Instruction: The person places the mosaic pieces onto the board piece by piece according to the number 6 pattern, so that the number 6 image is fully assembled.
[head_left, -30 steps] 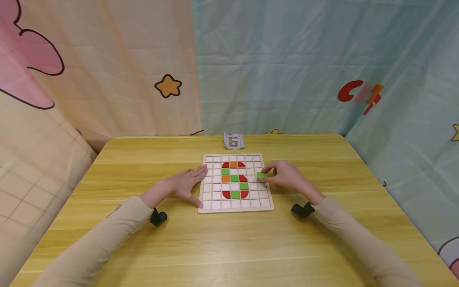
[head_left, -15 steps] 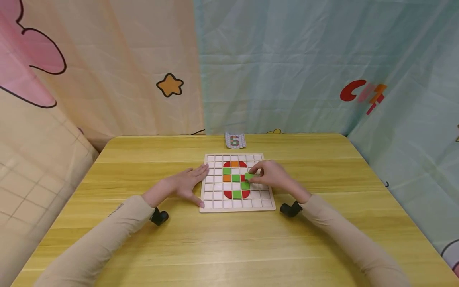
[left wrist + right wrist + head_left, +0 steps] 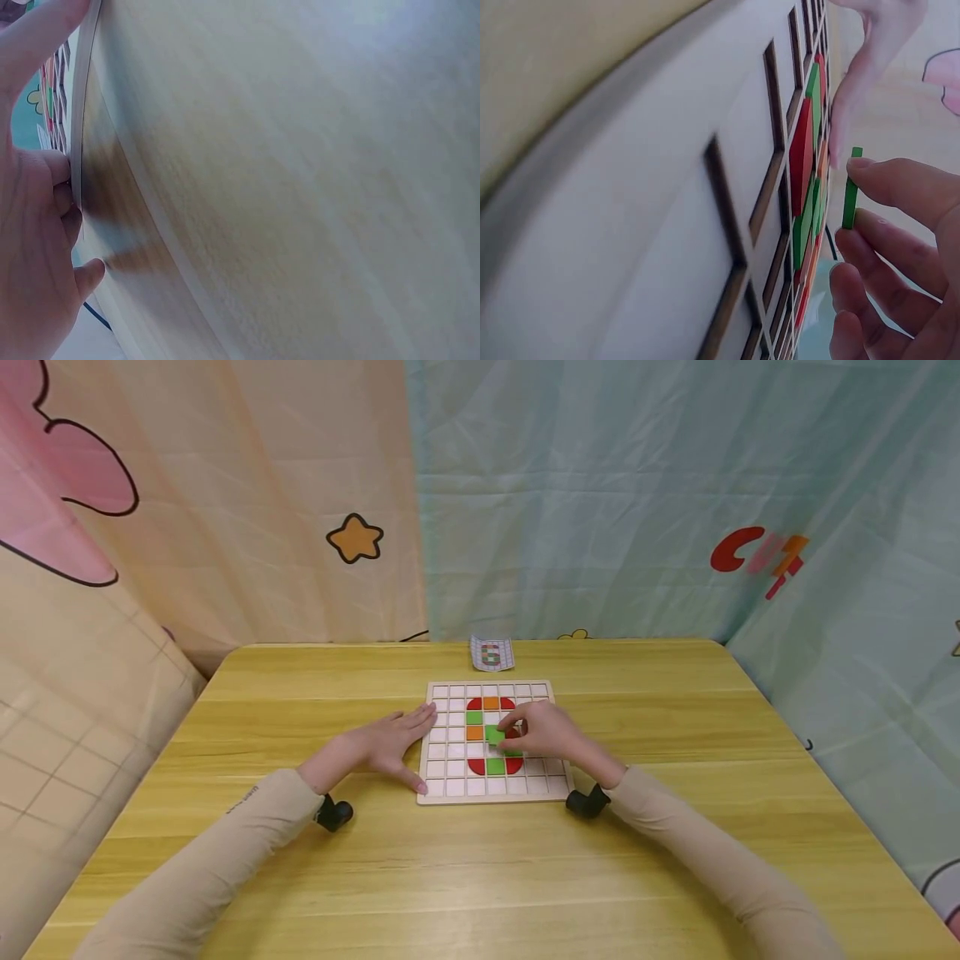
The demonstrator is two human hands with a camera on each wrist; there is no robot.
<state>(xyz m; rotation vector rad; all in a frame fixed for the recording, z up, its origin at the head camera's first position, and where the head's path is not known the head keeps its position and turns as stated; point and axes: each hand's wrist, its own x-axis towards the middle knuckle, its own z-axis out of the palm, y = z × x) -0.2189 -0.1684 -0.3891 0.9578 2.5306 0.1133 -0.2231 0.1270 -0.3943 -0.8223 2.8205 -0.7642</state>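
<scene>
A wooden grid board (image 3: 495, 800) lies on the table, with red, orange and green pieces set in its middle cells. Between thumb and fingertips my right hand (image 3: 546, 731) pinches a green square tile (image 3: 494, 735) over the middle of the board. In the right wrist view this green tile (image 3: 850, 191) is edge-on and apart from the board surface. Part of the pattern is hidden behind the right hand. My left hand (image 3: 384, 746) rests at the board's left edge, fingers spread, thumb near the front left corner. The left wrist view shows the left hand (image 3: 34, 225) against the board's side.
Behind the board lies a small printed card (image 3: 492, 654) with a similar coloured pattern on a grid. The wooden table (image 3: 480, 877) ends at printed curtains (image 3: 600, 510) at the back and sides. Black devices (image 3: 587, 802) sit at both wrists.
My right hand has carried the green tile leftward, from the board's right side to over its middle. The left hand has stayed at the left edge.
</scene>
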